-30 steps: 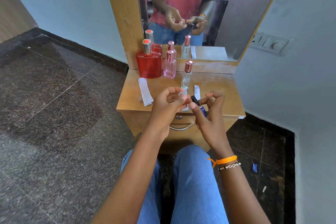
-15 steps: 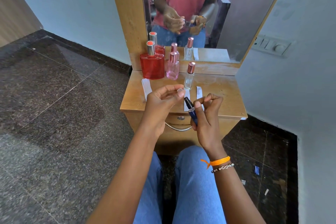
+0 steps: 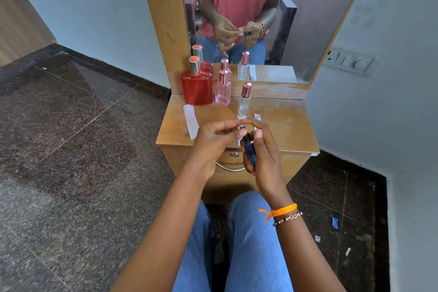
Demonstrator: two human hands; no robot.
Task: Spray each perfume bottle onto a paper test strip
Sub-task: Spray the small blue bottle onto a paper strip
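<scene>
Blue bottle (image 3: 249,152), gripped in right hand (image 3: 266,161), could spray left hand (image 3: 214,142), whose fingers pinch just above its nozzle.

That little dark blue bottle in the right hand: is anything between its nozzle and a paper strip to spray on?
Yes. The left hand sits right at the top of the dark blue bottle held by the right hand, covering the paper strip on the table behind.

Both hands (image 3: 239,144) raised — fingertips together
</scene>
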